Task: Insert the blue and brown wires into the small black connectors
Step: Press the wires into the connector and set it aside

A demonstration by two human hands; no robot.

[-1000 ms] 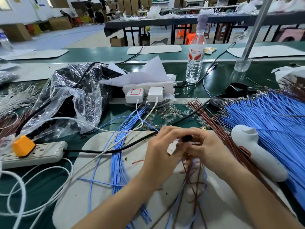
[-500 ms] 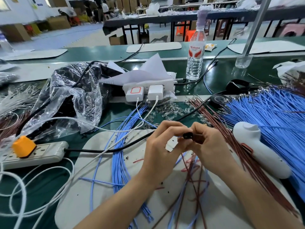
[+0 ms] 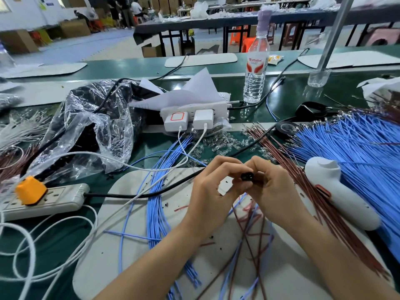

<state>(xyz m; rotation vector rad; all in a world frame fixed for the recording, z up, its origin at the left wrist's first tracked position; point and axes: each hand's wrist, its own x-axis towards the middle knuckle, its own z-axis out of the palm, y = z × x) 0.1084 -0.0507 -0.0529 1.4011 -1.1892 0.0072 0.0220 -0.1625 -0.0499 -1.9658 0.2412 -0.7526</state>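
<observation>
- Pinched small black connector (image 3: pixel 246 176) between curled fingertips of left hand (image 3: pixel 211 191) and right hand (image 3: pixel 276 191); both hands closed on it, in the air above the white work pad (image 3: pixel 134 245).
- Lay with long axis roughly level, running hand to hand; rounded end face turned toward the left hand and the camera, rear end buried in the right fingers.
- Showed as a short, dark, glossy body, mostly covered by fingers; openings in the end face too small to count.
- Trailed brown and blue wires (image 3: pixel 249 215) downward from the grip onto the pad, crossing loosely there.
- Left bare pad surface open to the left of and nearer than the grip; far pad edge ran just beyond the grip.
- Passed black cable (image 3: pixel 151 192) under the left hand, running away to the left of the grip.
- Crowded right of the grip: brown wire bundle (image 3: pixel 303 180) just beside the right hand, then white handheld tool (image 3: pixel 337 191), then fan of blue wires (image 3: pixel 357 148).
- Placed left of the grip: blue wire bundle (image 3: pixel 158 202) on the pad; well apart, power strip (image 3: pixel 54 198) with orange plug (image 3: pixel 31 189).
- Scattered beyond the grip: small clear parts (image 3: pixel 220 141).
</observation>
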